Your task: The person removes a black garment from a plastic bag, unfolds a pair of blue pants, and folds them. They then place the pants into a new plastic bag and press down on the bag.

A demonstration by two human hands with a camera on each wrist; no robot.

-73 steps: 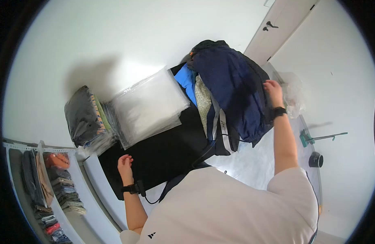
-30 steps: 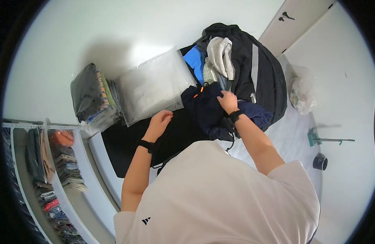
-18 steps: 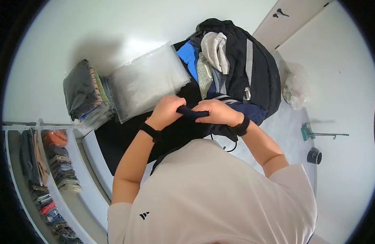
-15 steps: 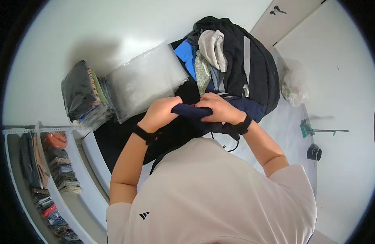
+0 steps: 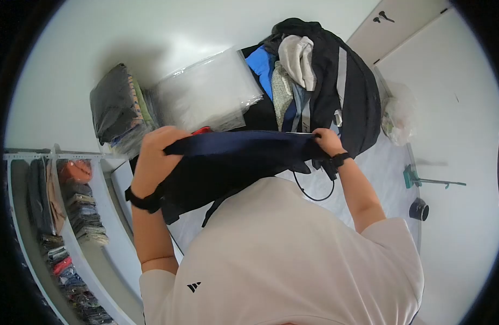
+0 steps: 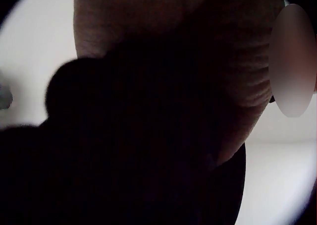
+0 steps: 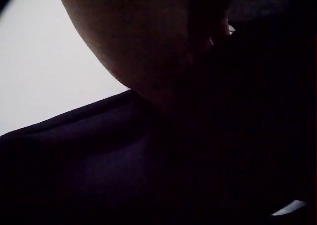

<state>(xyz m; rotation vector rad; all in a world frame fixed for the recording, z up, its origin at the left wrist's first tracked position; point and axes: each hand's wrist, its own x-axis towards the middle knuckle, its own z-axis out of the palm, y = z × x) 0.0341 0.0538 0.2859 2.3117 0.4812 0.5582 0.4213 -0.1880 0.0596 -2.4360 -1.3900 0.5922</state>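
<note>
A dark navy garment [image 5: 249, 146] is stretched sideways between the two hands in front of the person's chest. The left hand [image 5: 158, 157] grips its left end, and the right hand [image 5: 329, 142] pinches the right end. Something red [image 5: 202, 130] shows just above the cloth's upper edge. In the left wrist view the left hand [image 6: 173, 41] is dark and close, its fingertips not clear. Dark cloth [image 7: 94, 155] hangs from beside the right hand [image 7: 133, 36] in the right wrist view.
Clear plastic bags [image 5: 206, 92] lie flat beside a stack of bagged clothes [image 5: 116, 105]. A large black bag or garment [image 5: 357, 97] with a grey strip and a light grey cloth [image 5: 297, 59] lie at the right. Shelves [image 5: 98, 195] with folded clothes stand left.
The hands came from apart to close together on the navy cloth, then moved apart again, spreading it wide. The left hand went left and the right hand went right.
</note>
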